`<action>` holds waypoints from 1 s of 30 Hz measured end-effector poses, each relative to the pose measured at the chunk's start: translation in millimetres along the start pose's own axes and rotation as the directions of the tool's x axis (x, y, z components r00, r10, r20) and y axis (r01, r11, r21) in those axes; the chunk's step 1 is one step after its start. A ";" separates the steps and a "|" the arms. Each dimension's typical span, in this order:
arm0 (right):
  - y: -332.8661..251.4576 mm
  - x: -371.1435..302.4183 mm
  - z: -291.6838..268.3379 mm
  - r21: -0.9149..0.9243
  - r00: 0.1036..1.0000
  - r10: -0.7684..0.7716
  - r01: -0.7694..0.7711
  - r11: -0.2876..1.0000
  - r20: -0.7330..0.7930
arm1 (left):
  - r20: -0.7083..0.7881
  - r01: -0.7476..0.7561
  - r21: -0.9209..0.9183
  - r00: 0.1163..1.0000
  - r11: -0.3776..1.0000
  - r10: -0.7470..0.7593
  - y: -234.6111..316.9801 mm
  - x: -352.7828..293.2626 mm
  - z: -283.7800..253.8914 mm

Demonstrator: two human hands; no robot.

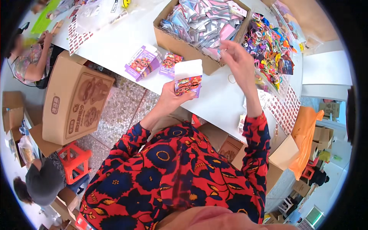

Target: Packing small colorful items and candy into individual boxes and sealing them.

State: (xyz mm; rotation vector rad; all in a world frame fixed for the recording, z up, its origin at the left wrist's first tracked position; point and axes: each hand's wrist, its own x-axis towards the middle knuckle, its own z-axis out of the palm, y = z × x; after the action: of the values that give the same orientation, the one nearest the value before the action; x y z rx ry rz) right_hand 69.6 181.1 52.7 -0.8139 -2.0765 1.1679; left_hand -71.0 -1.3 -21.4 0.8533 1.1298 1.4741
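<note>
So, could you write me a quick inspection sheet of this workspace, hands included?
Surface: white table, partly covered.
Things in hand: purple picture box, white flap up; more purple boxes lie nearby.
Clutter: open carton full of small packets; colourful heap of trinkets at its right; red-patterned sheets.
Hands: left hand holds the box; right hand is at the carton's near right edge, grip unclear.
Cables: nothing seen for certain.
Surroundings: seated co-worker, large brown carton and red stool leftward; orange bag rightward.
</note>
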 end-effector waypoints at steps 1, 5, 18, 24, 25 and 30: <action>2.1 16.1 -0.1 -0.111 0.999 -0.048 0.047 0.993 -0.013 | -0.015 0.008 -0.014 1.000 1.000 -0.008 0.6 -0.8 -2.0; 46.6 83.4 -25.4 -0.598 0.951 -0.310 0.245 0.763 -0.007 | -0.100 0.022 -0.010 0.995 1.000 -0.022 5.8 -6.1 -14.5; 84.8 132.9 -17.9 -0.990 0.992 0.059 0.109 0.094 0.115 | -0.096 0.048 -0.078 0.994 0.996 -0.055 -4.3 0.8 -29.6; 82.6 137.2 -17.4 -0.987 0.981 0.185 0.024 0.157 0.053 | -0.085 0.063 -0.111 0.994 0.992 -0.073 -6.2 -0.4 -28.2; 84.0 136.8 -15.0 -0.988 0.982 0.183 0.008 0.155 0.037 | -0.086 0.063 -0.121 0.994 0.991 -0.074 -6.5 -1.1 -27.2; 88.7 135.4 -27.9 -0.970 0.991 0.133 -0.015 0.243 0.018 | -0.059 0.082 -0.088 0.994 0.993 -0.087 -6.8 -3.7 -26.4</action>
State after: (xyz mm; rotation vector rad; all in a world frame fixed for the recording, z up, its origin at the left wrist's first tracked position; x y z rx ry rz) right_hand 25.2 334.6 14.6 -1.4065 -2.8031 -0.3308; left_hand -92.8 -10.4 -35.7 0.6960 1.1276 1.4770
